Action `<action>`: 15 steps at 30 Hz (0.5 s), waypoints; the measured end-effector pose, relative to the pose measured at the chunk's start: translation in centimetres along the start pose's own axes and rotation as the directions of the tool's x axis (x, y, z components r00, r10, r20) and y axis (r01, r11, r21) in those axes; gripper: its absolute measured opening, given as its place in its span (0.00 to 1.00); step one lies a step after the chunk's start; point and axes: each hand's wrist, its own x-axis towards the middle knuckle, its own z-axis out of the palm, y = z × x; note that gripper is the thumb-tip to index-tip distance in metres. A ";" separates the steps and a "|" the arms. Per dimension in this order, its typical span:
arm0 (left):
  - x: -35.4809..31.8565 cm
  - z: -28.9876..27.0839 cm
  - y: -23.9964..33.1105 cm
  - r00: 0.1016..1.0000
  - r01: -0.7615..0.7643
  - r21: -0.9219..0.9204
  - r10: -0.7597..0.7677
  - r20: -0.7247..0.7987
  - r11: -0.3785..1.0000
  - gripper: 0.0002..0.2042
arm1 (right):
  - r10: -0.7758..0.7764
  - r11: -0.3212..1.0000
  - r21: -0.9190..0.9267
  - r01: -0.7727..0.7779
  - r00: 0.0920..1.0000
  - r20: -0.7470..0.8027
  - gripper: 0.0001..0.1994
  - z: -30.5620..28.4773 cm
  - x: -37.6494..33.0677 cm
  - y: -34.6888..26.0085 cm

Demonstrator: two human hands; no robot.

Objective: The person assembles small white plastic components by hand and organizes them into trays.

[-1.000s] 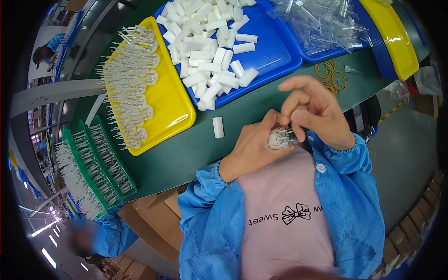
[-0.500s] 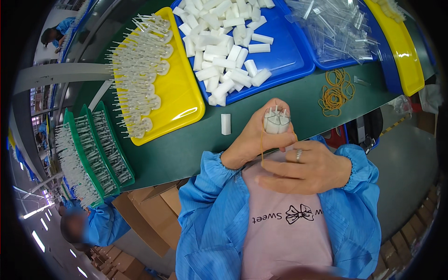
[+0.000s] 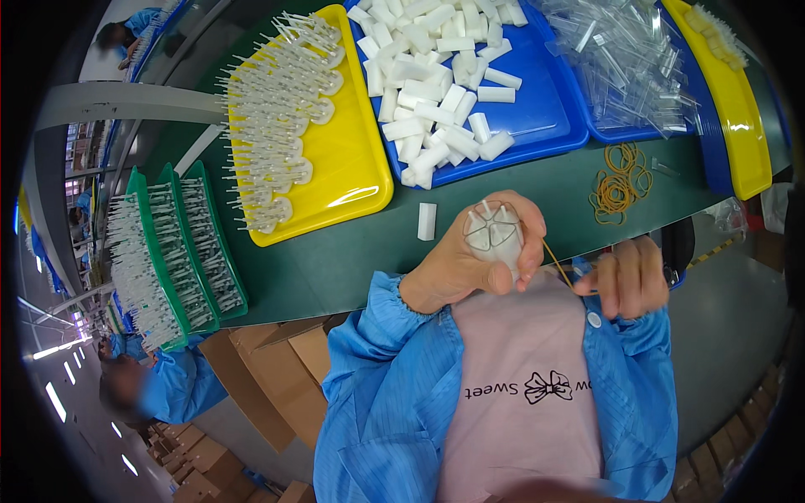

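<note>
My left hand (image 3: 457,272) is wrapped round a bundle of white foam pieces in clear sleeves (image 3: 493,228), its segmented round end facing up. From behind that bundle a yellow rubber band (image 3: 560,267) runs stretched out to the right. My right hand (image 3: 629,281) has its fingers curled on the far end of the band, out past the table edge. On the table just left of the bundle stands one loose white foam block (image 3: 427,221). How the band sits round the back of the bundle is hidden by my left fingers.
A yellow tray (image 3: 356,168) holds rows of thin white-stemmed parts. Blue trays (image 3: 553,113) carry white foam blocks and clear plastic sleeves (image 3: 625,63). Loose rubber bands (image 3: 620,184) lie at the right. Green racks (image 3: 159,251) stand left; a co-worker (image 3: 168,386) sits beyond cardboard boxes (image 3: 268,377).
My right hand has pulled away to the right, stretching the rubber band. My left hand has turned the bundle so that its end faces up more. The view has shifted slightly.
</note>
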 end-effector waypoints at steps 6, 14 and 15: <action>0.3 0.6 0.3 0.988 -0.126 0.452 0.154 -0.026 0.883 0.46 | 0.393 0.807 0.572 -0.149 0.859 -0.329 0.34 -0.7 -0.3 1.8; 0.5 -0.4 -0.3 0.939 -0.043 0.991 0.343 -0.003 0.127 0.35 | 0.149 0.385 -0.893 -0.233 0.971 -0.189 0.21 2.2 5.0 2.0; 0.5 -0.2 -0.2 0.959 0.024 0.974 0.270 -0.085 0.223 0.35 | 0.149 0.381 -0.893 -0.237 0.970 -0.194 0.21 2.3 5.0 1.6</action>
